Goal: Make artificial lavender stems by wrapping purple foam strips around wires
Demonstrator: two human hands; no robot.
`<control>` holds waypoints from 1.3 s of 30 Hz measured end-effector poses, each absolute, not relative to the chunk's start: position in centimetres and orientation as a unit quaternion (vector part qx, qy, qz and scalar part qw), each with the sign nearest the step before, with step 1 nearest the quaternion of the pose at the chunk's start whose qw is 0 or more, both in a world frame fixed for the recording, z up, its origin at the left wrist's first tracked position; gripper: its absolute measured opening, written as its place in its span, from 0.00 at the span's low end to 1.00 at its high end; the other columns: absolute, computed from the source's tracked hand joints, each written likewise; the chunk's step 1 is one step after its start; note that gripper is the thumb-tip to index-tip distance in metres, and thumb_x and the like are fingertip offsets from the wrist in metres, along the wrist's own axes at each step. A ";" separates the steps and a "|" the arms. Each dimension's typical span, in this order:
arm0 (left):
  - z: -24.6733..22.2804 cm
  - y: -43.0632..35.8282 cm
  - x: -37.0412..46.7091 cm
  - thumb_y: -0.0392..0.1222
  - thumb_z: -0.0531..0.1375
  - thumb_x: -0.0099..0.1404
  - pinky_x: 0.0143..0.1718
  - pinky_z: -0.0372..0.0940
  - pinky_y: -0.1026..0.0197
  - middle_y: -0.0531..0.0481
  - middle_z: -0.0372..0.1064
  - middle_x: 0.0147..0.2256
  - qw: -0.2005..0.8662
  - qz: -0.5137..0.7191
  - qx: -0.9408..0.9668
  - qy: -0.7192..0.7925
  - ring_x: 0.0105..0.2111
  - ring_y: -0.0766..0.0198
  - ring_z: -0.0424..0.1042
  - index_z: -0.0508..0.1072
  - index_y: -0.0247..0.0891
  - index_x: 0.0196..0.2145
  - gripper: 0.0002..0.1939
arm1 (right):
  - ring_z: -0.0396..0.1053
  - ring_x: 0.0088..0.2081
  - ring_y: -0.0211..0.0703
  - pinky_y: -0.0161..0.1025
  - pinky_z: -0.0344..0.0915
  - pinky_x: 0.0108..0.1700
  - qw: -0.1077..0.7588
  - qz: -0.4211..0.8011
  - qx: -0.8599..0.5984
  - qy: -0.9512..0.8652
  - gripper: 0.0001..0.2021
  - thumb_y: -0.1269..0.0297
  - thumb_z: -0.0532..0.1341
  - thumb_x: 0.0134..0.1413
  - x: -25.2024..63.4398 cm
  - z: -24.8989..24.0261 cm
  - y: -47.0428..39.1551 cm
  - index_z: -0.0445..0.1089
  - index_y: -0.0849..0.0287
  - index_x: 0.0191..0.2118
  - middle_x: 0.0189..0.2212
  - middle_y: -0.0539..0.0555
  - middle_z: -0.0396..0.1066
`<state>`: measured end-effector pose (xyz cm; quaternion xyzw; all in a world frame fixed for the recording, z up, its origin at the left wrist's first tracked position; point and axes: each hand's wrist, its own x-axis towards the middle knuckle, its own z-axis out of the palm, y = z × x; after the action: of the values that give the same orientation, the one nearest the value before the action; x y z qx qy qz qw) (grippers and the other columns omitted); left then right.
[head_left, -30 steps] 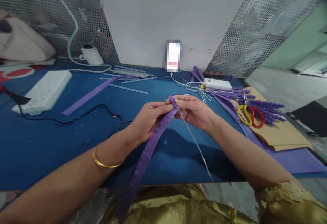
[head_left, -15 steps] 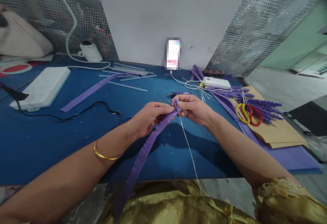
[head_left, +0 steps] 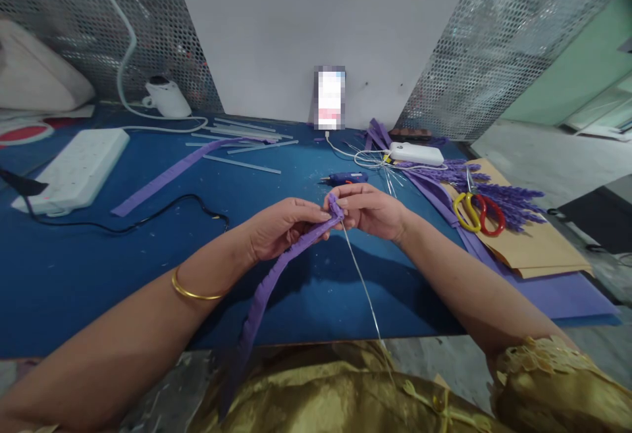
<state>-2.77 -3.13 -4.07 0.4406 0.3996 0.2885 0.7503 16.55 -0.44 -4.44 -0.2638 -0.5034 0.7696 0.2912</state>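
Between finger and thumb, my left hand point(head_left: 291, 226) pinches a fringed purple crepe paper strip point(head_left: 269, 280) close to its upper end. The rest of the strip hangs down left toward my lap. My right hand point(head_left: 370, 212) is closed on the bunched end of the strip, which is wound at the tip of a thin pale wire point(head_left: 363, 276). That wire slants down to my lap, over the table edge. Just beyond my fingertips lies a dark blue glue gun point(head_left: 348, 178). Fingers partly hide the wound part.
Clear glue sticks point(head_left: 241, 164) and another purple strip point(head_left: 162, 179) lie left, near a white power strip point(head_left: 76, 170) and black cable. Scissors point(head_left: 478, 214), purple flower stems point(head_left: 513, 204) and brown paper point(head_left: 533, 249) are right. A phone point(head_left: 330, 97) leans against the board, behind a white power bank point(head_left: 417, 154).
The view has shifted slightly. Both hands stay together, and the purple strip's wound end has turned a little at the wire tip. The hanging strip now bows more.
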 end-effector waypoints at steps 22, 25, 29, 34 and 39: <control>-3.9 -2.9 -3.3 0.43 0.69 0.49 0.19 0.55 0.69 0.47 0.70 0.20 0.736 0.278 0.457 0.415 0.19 0.71 0.64 0.80 0.33 0.22 0.09 | 0.64 0.23 0.30 0.27 0.60 0.26 0.282 0.806 -0.256 -0.453 0.11 0.62 0.72 0.45 16.0 -5.1 -0.9 0.73 0.63 0.29 0.23 0.50 0.71; -3.9 -2.8 -3.2 0.43 0.69 0.49 0.19 0.56 0.68 0.47 0.70 0.19 0.733 0.282 0.461 0.414 0.19 0.69 0.64 0.79 0.34 0.21 0.09 | 0.63 0.23 0.30 0.28 0.59 0.26 0.285 0.801 -0.268 -0.453 0.11 0.62 0.72 0.43 15.9 -4.9 -1.0 0.73 0.63 0.29 0.23 0.49 0.71; -4.1 -2.7 -3.2 0.43 0.68 0.48 0.19 0.55 0.67 0.47 0.70 0.19 0.725 0.286 0.464 0.422 0.19 0.69 0.63 0.78 0.33 0.20 0.09 | 0.58 0.21 0.28 0.29 0.54 0.24 0.299 0.768 -0.291 -0.485 0.11 0.62 0.71 0.44 15.7 -4.7 -1.0 0.70 0.63 0.26 0.21 0.48 0.68; -4.4 -2.6 -2.9 0.42 0.68 0.47 0.20 0.55 0.66 0.46 0.71 0.21 0.703 0.301 0.462 0.449 0.20 0.68 0.64 0.79 0.34 0.22 0.08 | 0.50 0.18 0.28 0.31 0.48 0.22 0.327 0.691 -0.355 -0.538 0.15 0.59 0.71 0.43 15.7 -4.5 -1.1 0.66 0.61 0.23 0.17 0.45 0.63; -4.8 -2.7 -2.7 0.42 0.67 0.47 0.22 0.57 0.64 0.49 0.70 0.19 0.659 0.330 0.482 0.474 0.20 0.66 0.64 0.79 0.36 0.22 0.07 | 0.52 0.19 0.30 0.33 0.48 0.22 0.357 0.598 -0.412 -0.588 0.16 0.58 0.71 0.40 15.2 -4.3 -1.3 0.64 0.60 0.21 0.17 0.46 0.64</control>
<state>-2.69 -2.68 -4.82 0.4823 0.4743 0.3299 0.6585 15.22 -1.26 -4.27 -0.4119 -0.5876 0.5980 0.3571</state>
